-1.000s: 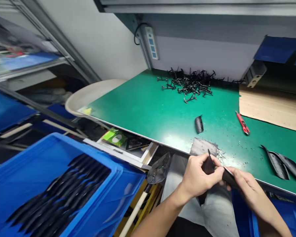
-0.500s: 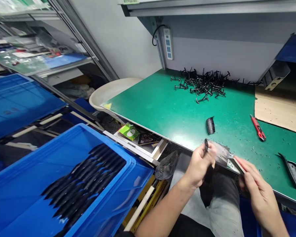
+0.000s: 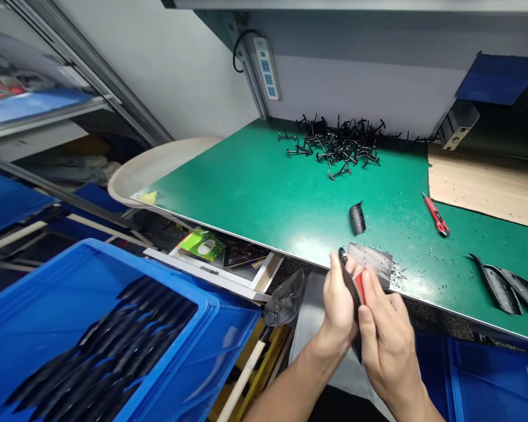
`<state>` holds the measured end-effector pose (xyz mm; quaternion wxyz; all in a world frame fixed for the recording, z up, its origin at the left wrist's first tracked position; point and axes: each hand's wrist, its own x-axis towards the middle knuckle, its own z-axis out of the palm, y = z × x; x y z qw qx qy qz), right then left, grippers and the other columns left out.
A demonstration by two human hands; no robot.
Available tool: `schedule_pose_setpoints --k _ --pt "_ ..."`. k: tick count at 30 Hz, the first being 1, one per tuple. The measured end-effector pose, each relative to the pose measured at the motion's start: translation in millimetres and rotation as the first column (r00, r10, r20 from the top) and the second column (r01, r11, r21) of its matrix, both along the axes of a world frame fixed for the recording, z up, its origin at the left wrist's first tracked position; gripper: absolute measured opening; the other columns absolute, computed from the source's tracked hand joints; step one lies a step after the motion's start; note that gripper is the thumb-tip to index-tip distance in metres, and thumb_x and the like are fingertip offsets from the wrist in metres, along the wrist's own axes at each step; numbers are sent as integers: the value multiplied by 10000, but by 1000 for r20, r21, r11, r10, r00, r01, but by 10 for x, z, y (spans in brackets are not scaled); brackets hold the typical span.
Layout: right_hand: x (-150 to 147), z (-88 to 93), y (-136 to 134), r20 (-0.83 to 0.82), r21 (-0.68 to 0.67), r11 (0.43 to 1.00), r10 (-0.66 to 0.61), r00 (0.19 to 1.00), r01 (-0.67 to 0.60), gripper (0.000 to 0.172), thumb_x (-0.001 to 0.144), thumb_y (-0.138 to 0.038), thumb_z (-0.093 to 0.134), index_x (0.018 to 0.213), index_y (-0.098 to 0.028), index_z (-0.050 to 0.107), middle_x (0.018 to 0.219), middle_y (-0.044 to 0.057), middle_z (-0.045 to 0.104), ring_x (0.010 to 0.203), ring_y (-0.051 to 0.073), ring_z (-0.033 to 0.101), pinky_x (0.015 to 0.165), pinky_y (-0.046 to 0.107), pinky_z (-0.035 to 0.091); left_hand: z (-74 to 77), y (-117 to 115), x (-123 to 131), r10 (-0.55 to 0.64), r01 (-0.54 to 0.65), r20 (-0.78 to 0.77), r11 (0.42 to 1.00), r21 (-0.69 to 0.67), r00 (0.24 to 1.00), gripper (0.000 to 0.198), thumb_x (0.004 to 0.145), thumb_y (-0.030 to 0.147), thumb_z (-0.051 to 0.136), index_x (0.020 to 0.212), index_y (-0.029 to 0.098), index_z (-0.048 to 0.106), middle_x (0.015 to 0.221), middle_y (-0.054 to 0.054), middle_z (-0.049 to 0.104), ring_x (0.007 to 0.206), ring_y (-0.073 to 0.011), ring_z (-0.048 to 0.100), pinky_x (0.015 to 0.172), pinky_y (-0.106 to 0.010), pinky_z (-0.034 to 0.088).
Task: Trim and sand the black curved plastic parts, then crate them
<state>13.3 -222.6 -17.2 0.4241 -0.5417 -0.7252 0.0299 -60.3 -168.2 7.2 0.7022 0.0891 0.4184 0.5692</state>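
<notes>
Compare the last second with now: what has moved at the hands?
The right hand moved left with its red-handled tool and now meets the left hand, tool against the black part held there. Both grips unchanged. Red cutter and black pile stay put.

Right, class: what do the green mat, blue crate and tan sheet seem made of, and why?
Green mat: probably rubber or vinyl, smooth, with soft glare near its front edge. Blue crate: moulded plastic, glossy rim. Tan sheet: likely cardboard, matt, with faint lines.
</notes>
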Motion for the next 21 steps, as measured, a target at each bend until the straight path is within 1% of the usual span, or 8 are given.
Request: schedule_pose_setpoints --k 2,3,6,9,12,16,19,21 --pt "-19 7 5 -18 33 999 -16 1000 16 547 1064 -173 414 1592 -222 277 1529 115 431 1275 287 544 867 397 417 12 -34 -6 9 -4 -91 998 56 996 448 870 556 666 677 172 539 647 3 505 631 -126 492 658 -225 463" --pt "-28 9 7 -27 39 999 -15 1000 17 548 1065 -179 418 1592 -226 275 1528 114 433 1269 285 548 863 392 417 23 -48 -7 21 -14 -100 997 72 995 458 869 574 657 676 177 536 656 1 507 643 -131 494 670 -230 468" --pt "-48 16 10 -56 37 999 -10 998 12 545 1069 -179 410 1593 -218 269 1520 115 444 1262 271 554 861 377 416 80 -68 -11 18 -8 -93 994 110 995 565 817 699 632 611 204 455 595 25 426 566 -123 410 602 -250 451" --pt "-36 31 11 -65 56 998 1 998 3 539 1068 -195 421 1589 -232 286 1528 108 435 1262 274 553 876 381 412 132 -55 -29 8 21 -175 987 161 985 597 770 739 651 599 195 474 593 16 447 567 -120 409 572 -246 429" --pt "7 41 13 -40 54 998 33 999 -31 531 1075 -201 406 1589 -241 284 1528 101 437 1223 260 578 885 379 407 127 -29 -49 3 12 -85 984 177 996 604 765 723 672 600 193 434 573 41 377 545 -98 355 523 -223 370" --pt "38 39 12 15 69 997 23 1000 -24 539 1070 -207 427 1589 -254 285 1538 101 417 1226 282 572 878 390 397 77 -5 -66 -143 148 -43 978 148 989 536 740 603 772 624 170 477 598 44 402 553 -80 356 537 -214 363" --pt "1 29 3 4 72 997 18 1000 -18 544 1073 -199 411 1595 -233 263 1540 109 411 1161 256 601 836 366 402 83 -3 -77 -127 131 -37 980 152 991 553 732 608 776 614 174 455 583 53 385 539 -76 346 527 -217 352" --pt "-35 28 3 -36 69 998 8 999 -6 543 1074 -205 406 1595 -245 260 1541 103 411 1162 250 603 850 366 405 113 -26 -74 -119 127 -58 976 178 991 561 731 635 765 609 171 474 588 42 419 559 -89 387 561 -227 391"
